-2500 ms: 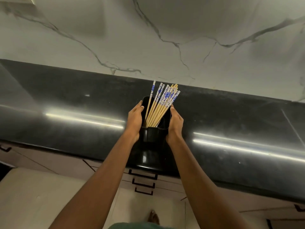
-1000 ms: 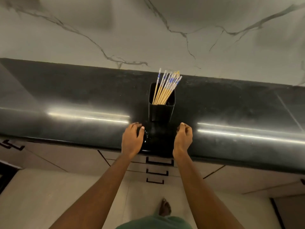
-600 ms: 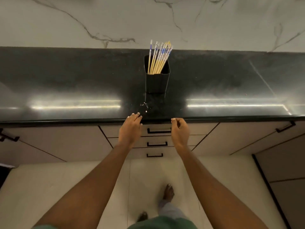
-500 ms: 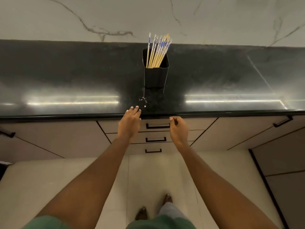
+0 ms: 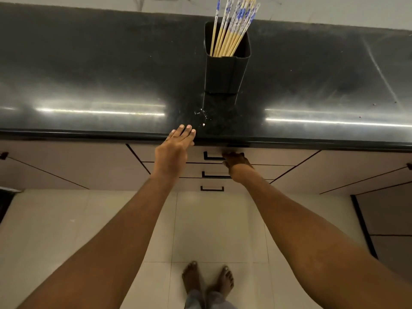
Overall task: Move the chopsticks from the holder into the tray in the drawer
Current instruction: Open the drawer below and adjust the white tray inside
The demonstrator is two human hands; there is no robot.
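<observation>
The right hand [image 5: 234,160] is curled on the top drawer's handle [image 5: 210,156]; the left hand [image 5: 172,150] is held flat and empty. A jerked pull could topple the holder [image 5: 225,72] with its chopsticks [image 5: 231,25].

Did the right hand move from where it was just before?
Yes. The right hand dropped from level with the counter edge down onto the top drawer handle.

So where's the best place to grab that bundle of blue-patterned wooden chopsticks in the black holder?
Take the blue-patterned wooden chopsticks by their patterned upper ends, coming from above. Those ends fan out clear of the black rectangular holder, while the plain lower shafts sit deep inside its walls. They lean right, so lift along that tilt, probably pinching the bundle together first.
</observation>
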